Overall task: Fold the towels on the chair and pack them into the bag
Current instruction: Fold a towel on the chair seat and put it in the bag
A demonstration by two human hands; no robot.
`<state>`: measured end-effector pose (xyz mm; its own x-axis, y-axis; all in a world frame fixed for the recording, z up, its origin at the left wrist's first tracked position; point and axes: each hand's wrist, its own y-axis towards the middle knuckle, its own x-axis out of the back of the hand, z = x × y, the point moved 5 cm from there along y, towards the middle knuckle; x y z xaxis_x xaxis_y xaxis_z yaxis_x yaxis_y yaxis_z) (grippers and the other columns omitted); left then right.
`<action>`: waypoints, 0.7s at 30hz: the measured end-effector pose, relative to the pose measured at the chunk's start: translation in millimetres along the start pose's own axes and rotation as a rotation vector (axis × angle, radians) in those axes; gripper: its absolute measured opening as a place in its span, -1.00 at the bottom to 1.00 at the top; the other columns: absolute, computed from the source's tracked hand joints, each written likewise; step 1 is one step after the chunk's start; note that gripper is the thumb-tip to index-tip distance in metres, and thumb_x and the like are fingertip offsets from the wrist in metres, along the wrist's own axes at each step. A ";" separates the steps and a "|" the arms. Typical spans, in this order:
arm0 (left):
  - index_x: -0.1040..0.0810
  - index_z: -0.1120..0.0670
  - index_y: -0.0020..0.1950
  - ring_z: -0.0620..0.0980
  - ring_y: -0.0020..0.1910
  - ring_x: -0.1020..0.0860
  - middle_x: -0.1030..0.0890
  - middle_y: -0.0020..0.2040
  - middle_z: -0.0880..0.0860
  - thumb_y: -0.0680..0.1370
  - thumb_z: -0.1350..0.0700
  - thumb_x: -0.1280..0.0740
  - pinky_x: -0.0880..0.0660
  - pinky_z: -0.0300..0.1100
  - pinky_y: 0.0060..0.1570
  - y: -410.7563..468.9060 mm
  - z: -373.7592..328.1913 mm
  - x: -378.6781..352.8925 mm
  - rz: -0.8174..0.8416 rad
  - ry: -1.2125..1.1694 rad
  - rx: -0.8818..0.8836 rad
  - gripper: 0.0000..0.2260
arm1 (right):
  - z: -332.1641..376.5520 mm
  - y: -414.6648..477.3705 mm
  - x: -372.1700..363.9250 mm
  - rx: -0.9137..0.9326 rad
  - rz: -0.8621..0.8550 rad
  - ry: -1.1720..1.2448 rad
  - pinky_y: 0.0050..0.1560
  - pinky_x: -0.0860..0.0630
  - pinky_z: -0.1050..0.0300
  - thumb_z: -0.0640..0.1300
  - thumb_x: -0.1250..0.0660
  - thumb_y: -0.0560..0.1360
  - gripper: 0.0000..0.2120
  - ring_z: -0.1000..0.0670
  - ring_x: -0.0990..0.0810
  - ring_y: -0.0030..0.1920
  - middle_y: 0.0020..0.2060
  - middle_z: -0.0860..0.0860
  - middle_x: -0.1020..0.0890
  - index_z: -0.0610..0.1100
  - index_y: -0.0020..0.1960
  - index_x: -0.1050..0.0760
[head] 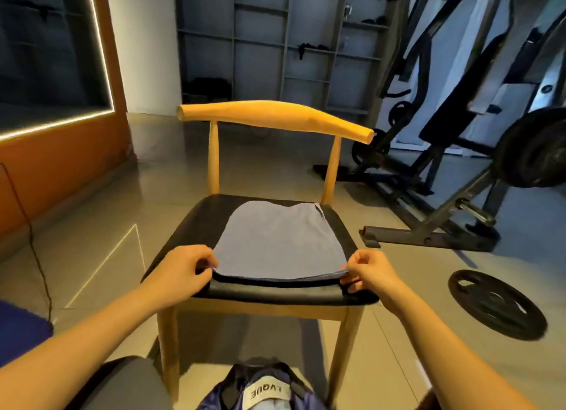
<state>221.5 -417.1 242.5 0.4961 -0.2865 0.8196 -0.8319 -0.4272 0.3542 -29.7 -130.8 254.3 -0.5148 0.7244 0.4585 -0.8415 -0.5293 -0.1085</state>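
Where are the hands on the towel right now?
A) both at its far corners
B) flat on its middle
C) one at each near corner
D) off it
C: the left hand and right hand each pinch a near corner of the towel.

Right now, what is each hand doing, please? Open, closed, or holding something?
Left hand: closed, pinching the near left corner of the blue towel.
Right hand: closed, pinching the towel's near right corner.
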 end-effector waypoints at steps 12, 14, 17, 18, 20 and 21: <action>-0.69 -0.17 -0.04 -0.23 -0.11 -0.55 -0.53 -0.11 -0.27 0.55 0.08 -0.46 -0.43 -0.43 -0.12 -43.2 -5.0 -13.6 0.130 0.119 -0.053 -0.88 | 0.0 -22.3 -3.5 0.037 0.177 -0.395 -0.13 -0.71 0.05 -0.35 -0.31 0.54 -0.89 -0.09 -0.72 -0.14 -0.15 -0.16 -0.66 -0.21 -0.13 -0.54; -0.73 -0.12 0.03 -0.22 -0.09 -0.53 -0.52 -0.09 -0.27 0.56 0.04 -0.46 -0.45 -0.41 -0.09 -46.8 -2.8 -15.8 0.143 0.144 -0.048 -0.90 | 3.3 -26.9 -4.4 0.047 0.223 -0.472 -0.08 -0.71 0.02 -0.34 -0.33 0.54 -0.89 -0.12 -0.72 -0.08 -0.12 -0.16 -0.67 -0.20 -0.14 -0.55; -0.74 -0.12 0.08 -0.20 -0.03 -0.51 -0.54 -0.05 -0.25 0.57 0.00 -0.45 -0.53 -0.30 0.00 -49.9 2.9 -20.0 0.188 0.200 -0.050 -0.88 | -0.2 -32.8 -6.7 0.081 0.254 -0.514 -0.04 -0.71 -0.01 -0.37 -0.36 0.51 -0.85 -0.16 -0.71 -0.03 -0.08 -0.22 -0.67 -0.19 -0.20 -0.58; -0.74 -0.13 0.09 -0.20 -0.02 -0.50 -0.54 -0.05 -0.24 0.58 0.00 -0.44 -0.53 -0.28 0.02 -49.6 4.4 -21.5 0.202 0.224 -0.054 -0.87 | -3.8 -33.5 -7.4 0.096 0.254 -0.513 -0.03 -0.71 -0.01 -0.38 -0.37 0.50 -0.85 -0.18 -0.70 -0.02 -0.08 -0.23 -0.67 -0.20 -0.21 -0.60; -0.72 -0.18 0.06 -0.21 -0.02 -0.50 -0.53 -0.06 -0.26 0.57 -0.03 -0.44 -0.53 -0.30 0.02 -47.9 2.2 -23.3 0.232 0.259 -0.074 -0.90 | -11.6 -32.9 -8.0 0.114 0.258 -0.512 0.00 -0.71 0.00 -0.37 -0.39 0.50 -0.88 -0.18 -0.70 -0.03 -0.09 -0.22 -0.68 -0.24 -0.18 -0.63; -0.69 -0.23 0.02 -0.22 -0.04 -0.51 -0.54 -0.07 -0.27 0.57 -0.06 -0.44 -0.54 -0.31 0.01 -46.0 -0.2 -23.3 0.246 0.274 -0.078 -0.93 | -13.9 -31.7 -7.8 0.118 0.276 -0.512 -0.01 -0.70 0.02 -0.35 -0.39 0.52 -0.88 -0.15 -0.71 -0.06 -0.11 -0.20 -0.69 -0.24 -0.16 -0.65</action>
<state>248.2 -390.6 207.1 0.2027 -0.1278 0.9709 -0.9398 -0.3040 0.1562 -1.3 -113.6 241.9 -0.5427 0.2627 0.7978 -0.6487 -0.7345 -0.1993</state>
